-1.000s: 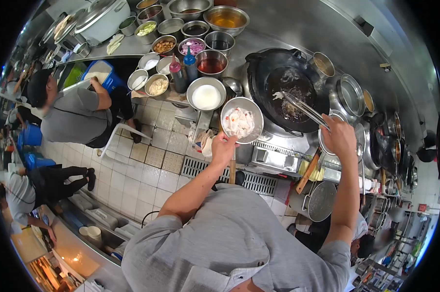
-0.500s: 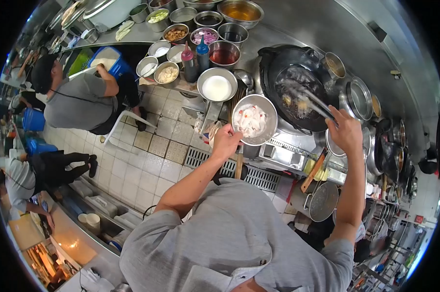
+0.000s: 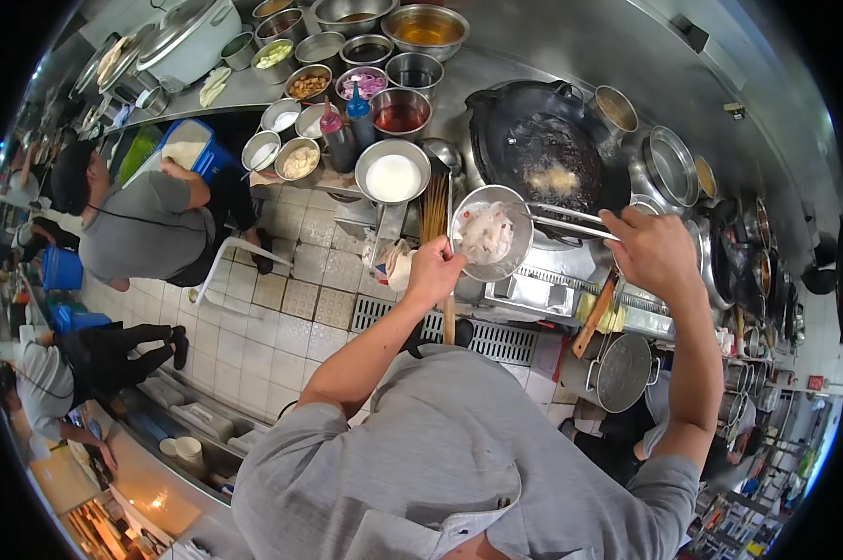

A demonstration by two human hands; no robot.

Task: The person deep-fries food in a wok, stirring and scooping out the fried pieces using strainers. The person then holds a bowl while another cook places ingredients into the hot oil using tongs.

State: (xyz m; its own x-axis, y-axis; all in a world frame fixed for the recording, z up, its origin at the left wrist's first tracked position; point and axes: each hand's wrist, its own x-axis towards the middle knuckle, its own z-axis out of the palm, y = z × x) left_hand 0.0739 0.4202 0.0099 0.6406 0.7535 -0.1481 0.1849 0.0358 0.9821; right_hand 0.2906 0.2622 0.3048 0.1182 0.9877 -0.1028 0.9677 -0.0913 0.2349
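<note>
My left hand (image 3: 434, 272) is closed on the rim of a metal bowl (image 3: 519, 250), which holds pale, wet pieces (image 3: 486, 232) with red bits. Metal tongs (image 3: 575, 220) are held in my right hand (image 3: 653, 245), their tips at the bowl's right side among or just over the pieces. Behind the bowl sits a black wok (image 3: 510, 140) with dark oil and a foaming, light brown patch in it. A bowl of white powder or liquid (image 3: 392, 177) stands to the left of the wok.
Metal containers of ingredients, a bowl of red liquid (image 3: 400, 112) and squeeze bottles (image 3: 359, 121) line the counter. A ladle (image 3: 445, 154) lies beside the wok. Strainers (image 3: 671, 168) hang or rest at right. One co-worker (image 3: 146, 224) handles a blue bin (image 3: 211, 154) at left; others stand farther off.
The tongs have left the wok and come over to the bowl in my left hand. A foaming light brown patch now shows in the oil.
</note>
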